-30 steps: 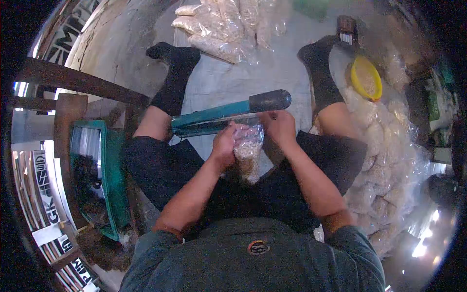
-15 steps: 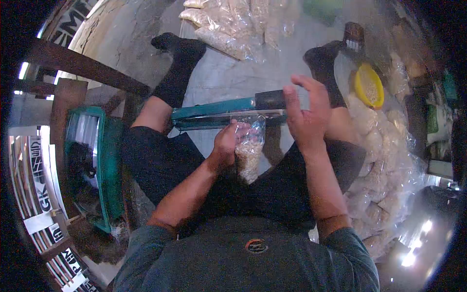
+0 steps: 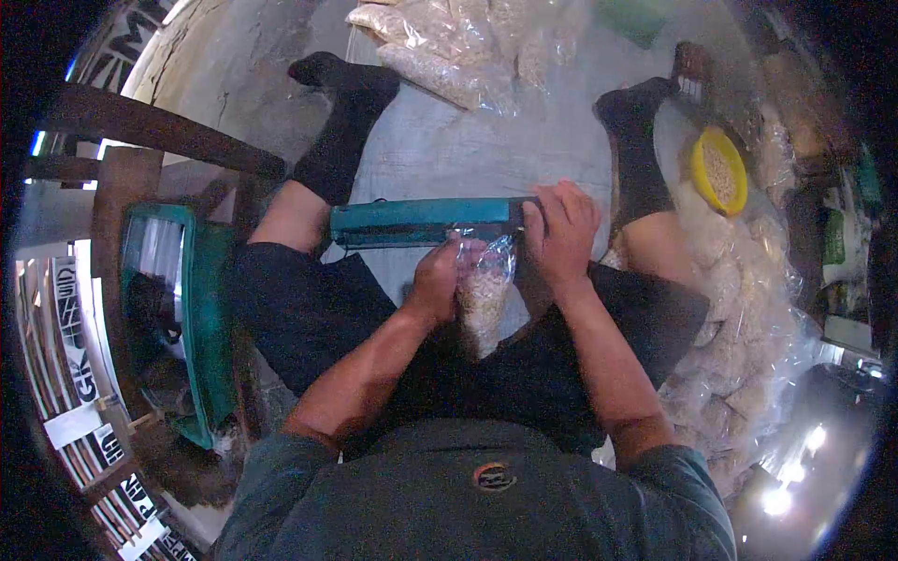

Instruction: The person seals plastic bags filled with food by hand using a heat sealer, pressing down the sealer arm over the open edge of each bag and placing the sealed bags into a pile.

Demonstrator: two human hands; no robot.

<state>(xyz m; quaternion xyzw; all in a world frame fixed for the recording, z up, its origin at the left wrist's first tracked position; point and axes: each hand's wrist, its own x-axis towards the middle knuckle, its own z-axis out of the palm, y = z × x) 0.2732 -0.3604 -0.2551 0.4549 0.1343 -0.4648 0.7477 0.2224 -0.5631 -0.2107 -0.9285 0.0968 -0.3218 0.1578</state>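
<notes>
A teal hand-operated bag sealer (image 3: 412,219) lies across between the legs, its upper arm lowered onto its base. My left hand (image 3: 438,280) is closed on a clear plastic bag (image 3: 482,313) of pale, grainy pieces, just in front of the sealer. The bag's upper end reaches the sealer's front edge, and its lower end hangs toward my lap. At the sealer's right end, my right hand (image 3: 563,234) wraps over the black handle (image 3: 520,210), fingers on top. The palm side of that hand is hidden.
Filled clear bags (image 3: 449,70) lie on the floor sheet ahead, with more piled at the right (image 3: 730,327). A yellow bowl (image 3: 718,171) of pale pieces stands near the right foot. To the left are a green crate (image 3: 196,327) and a wooden frame (image 3: 168,122).
My right hand has come down and left with the sealer's handle, and the sealer's raised arm has closed onto its base. My left hand still holds the bag.
</notes>
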